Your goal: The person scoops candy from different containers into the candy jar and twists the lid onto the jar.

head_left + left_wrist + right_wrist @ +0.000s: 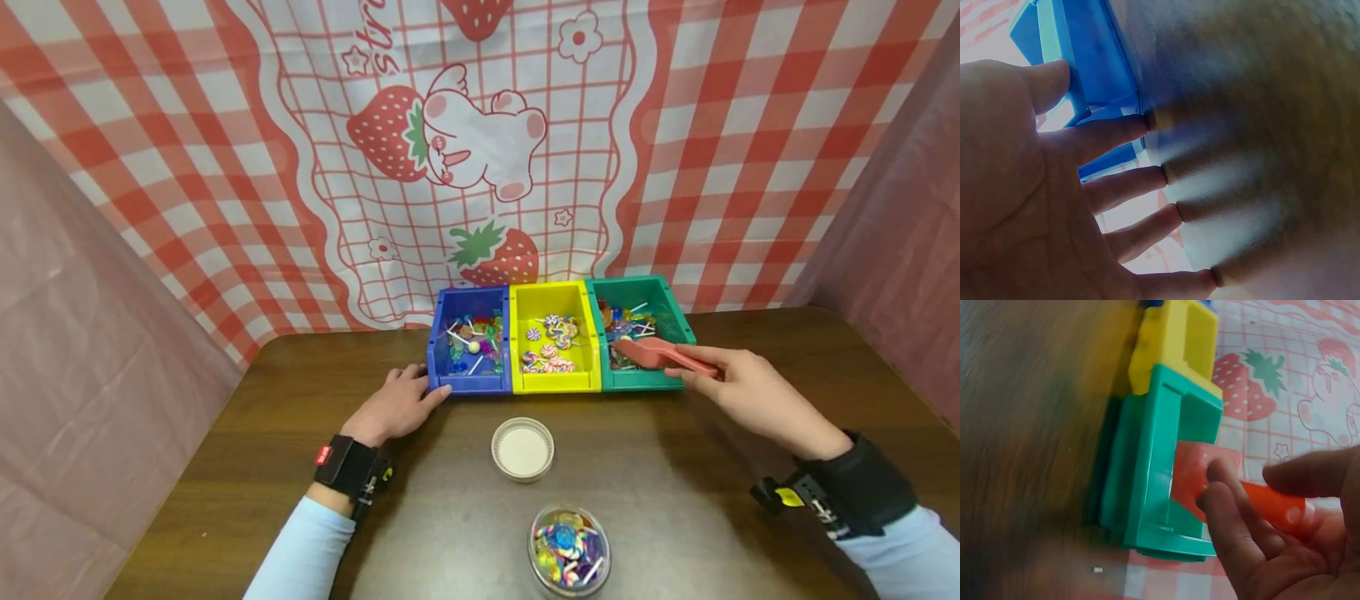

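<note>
My right hand (765, 396) grips the handle of a pink scoop (654, 352), whose head dips into the green bin (648, 381) among small colourful candy-like pieces. The right wrist view shows the scoop (1207, 465) over the bin's opening, the handle between thumb and fingers. At the left, my left hand (395, 406) lies beside the blue bin (472, 384). Its thumb rests on the bin's front rim, and its fingers (1129, 181) reach straight down with fingertips at the tabletop. Small lollipops and beads fill the floor of the blue bin.
Between them stands a yellow bin (557, 382) with swirl lollipop pieces. In front are a small white bowl (522, 450) and a clear round jar (568, 550) of mixed candy pieces. A red-checked strawberry cloth (697, 167) hangs behind the wooden table (285, 433).
</note>
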Tool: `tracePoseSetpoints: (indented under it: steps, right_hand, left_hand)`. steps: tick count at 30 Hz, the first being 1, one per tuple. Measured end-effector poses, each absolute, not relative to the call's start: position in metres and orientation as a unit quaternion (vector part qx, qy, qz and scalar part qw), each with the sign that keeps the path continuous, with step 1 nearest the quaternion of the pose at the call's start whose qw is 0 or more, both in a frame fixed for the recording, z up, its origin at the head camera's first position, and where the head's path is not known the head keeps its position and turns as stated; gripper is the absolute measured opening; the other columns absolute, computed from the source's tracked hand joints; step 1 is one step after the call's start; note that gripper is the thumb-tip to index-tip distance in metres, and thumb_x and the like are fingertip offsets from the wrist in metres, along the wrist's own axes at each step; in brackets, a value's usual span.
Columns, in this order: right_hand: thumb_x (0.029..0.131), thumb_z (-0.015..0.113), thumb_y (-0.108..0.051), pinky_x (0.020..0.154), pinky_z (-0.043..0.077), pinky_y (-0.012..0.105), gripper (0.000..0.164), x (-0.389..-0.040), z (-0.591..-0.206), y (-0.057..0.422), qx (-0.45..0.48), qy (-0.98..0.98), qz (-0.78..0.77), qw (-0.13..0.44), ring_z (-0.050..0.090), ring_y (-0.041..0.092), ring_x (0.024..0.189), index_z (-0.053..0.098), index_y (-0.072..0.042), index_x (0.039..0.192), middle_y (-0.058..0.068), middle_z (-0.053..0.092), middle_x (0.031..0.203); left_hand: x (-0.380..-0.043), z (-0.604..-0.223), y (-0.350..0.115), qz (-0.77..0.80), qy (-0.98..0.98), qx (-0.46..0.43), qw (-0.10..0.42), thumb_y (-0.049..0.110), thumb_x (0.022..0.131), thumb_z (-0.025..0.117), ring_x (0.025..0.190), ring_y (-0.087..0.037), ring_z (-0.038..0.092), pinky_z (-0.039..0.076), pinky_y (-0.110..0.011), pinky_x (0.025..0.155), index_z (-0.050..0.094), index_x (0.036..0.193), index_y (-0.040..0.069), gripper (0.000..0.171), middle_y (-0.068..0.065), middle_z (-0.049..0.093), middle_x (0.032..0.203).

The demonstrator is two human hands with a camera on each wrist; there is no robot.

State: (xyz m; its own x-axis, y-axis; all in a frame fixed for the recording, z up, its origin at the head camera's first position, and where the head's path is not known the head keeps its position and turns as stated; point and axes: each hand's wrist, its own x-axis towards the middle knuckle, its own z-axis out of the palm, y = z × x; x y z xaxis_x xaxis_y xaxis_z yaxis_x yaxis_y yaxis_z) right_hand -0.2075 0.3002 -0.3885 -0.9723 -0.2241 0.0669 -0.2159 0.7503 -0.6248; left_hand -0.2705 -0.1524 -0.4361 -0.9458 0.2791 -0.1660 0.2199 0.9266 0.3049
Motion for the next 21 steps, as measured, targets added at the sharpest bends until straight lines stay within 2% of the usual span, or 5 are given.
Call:
tracePoseSetpoints:
  steps: [4, 7, 13, 18, 21]
  right_hand:
    - [0.097, 0.067, -0.031, 0.044, 0.029, 0.026, 0.05, -0.208, -0.392, 0.295, -0.13, 0.945, -0.3, -0.001, 0.038, 0.013, 0.047, 0.059, 0.002, 0.133, -0.002, 0.042, 0.062]
    - [0.094, 0.07, -0.025, 0.041, 0.028, 0.024, 0.047, -0.207, -0.394, 0.291, -0.128, 0.949, -0.289, -0.004, 0.035, 0.012, 0.043, 0.061, 0.005, 0.129, -0.004, 0.04, 0.058]
    - [0.091, 0.074, -0.027, 0.041, 0.029, 0.026, 0.056, -0.205, -0.401, 0.283, -0.117, 0.953, -0.277, -0.024, 0.037, 0.014, 0.043, 0.059, 0.009, 0.131, -0.005, 0.037, 0.055]
    - [0.085, 0.079, -0.024, 0.046, 0.038, 0.027, 0.058, -0.205, -0.409, 0.279, -0.109, 0.956, -0.27, -0.044, 0.053, 0.015, 0.056, 0.06, 0.01, 0.128, 0.0, 0.059, 0.067]
    - [0.08, 0.084, -0.028, 0.052, 0.043, 0.03, 0.064, -0.205, -0.413, 0.277, -0.106, 0.956, -0.27, -0.043, 0.059, 0.015, 0.065, 0.058, 0.008, 0.126, 0.003, 0.067, 0.078]
  left_hand:
    - [-0.27, -0.435, -0.152, 0.141, 0.976, 0.126, 0.106, 0.057, 0.103, 0.04, 0.139, -0.038, 0.031, 0.035, -0.057, 0.108, 0.057, 0.142, 0.009, 0.064, -0.017, 0.037, 0.155]
    - [-0.27, -0.435, -0.152, 0.141, 0.976, 0.125, 0.107, 0.057, 0.103, 0.04, 0.139, -0.038, 0.031, 0.035, -0.057, 0.108, 0.057, 0.142, 0.009, 0.064, -0.016, 0.037, 0.155]
    - [-0.269, -0.435, -0.151, 0.14, 0.976, 0.128, 0.104, 0.057, 0.103, 0.039, 0.139, -0.038, 0.032, 0.035, -0.056, 0.108, 0.057, 0.142, 0.009, 0.064, -0.017, 0.037, 0.155]
    - [-0.269, -0.434, -0.151, 0.139, 0.976, 0.126, 0.107, 0.056, 0.103, 0.039, 0.139, -0.038, 0.032, 0.035, -0.056, 0.108, 0.056, 0.142, 0.008, 0.064, -0.017, 0.036, 0.155]
    - [-0.269, -0.434, -0.151, 0.138, 0.976, 0.126, 0.107, 0.056, 0.103, 0.039, 0.139, -0.038, 0.032, 0.035, -0.056, 0.108, 0.056, 0.142, 0.008, 0.064, -0.017, 0.036, 0.155]
